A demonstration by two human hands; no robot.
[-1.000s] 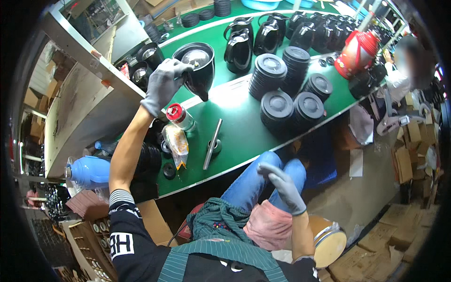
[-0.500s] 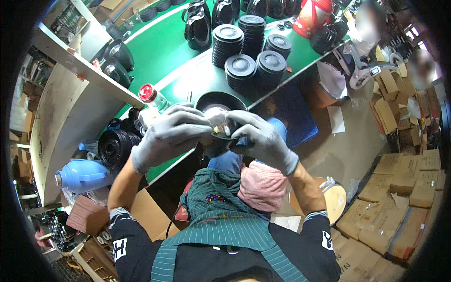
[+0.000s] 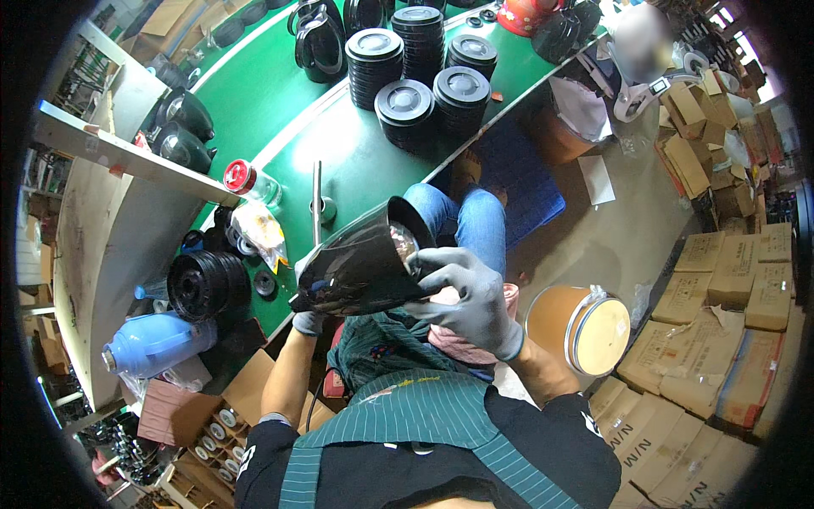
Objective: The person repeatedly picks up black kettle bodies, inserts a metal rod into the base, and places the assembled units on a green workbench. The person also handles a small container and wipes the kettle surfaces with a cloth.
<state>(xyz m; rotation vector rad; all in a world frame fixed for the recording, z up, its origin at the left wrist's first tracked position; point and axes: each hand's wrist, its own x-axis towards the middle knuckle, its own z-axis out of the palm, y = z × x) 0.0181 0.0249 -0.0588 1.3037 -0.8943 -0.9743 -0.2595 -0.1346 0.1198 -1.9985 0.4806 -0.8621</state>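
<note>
Tilted on its side above my lap is a glossy black jug body (image 3: 356,267), its round open end toward the right. Something silvery (image 3: 400,242) shows inside that opening; its kind is unclear. My left hand (image 3: 307,322) grips the narrower end, mostly hidden behind the jug body. At the rim of the open end, the bent fingers of my right hand (image 3: 466,297) hold the edge. Both hands wear grey gloves. On the green table ahead, a metal rod on a small stand (image 3: 317,204) rises just beyond the jug body.
Stacks of black lids (image 3: 404,103) stand on the green table (image 3: 288,131), with black jugs (image 3: 320,42) behind them. A red-capped jar (image 3: 254,180) is at the left. Near the left edge lies a blue thermos jug (image 3: 159,341). Cartons (image 3: 678,356) and a drum (image 3: 581,329) stand at the right.
The jug body has swung from open end up to lying sideways, closer to me. My left hand has gone from the rim to the other end. The view has shifted to the right.
</note>
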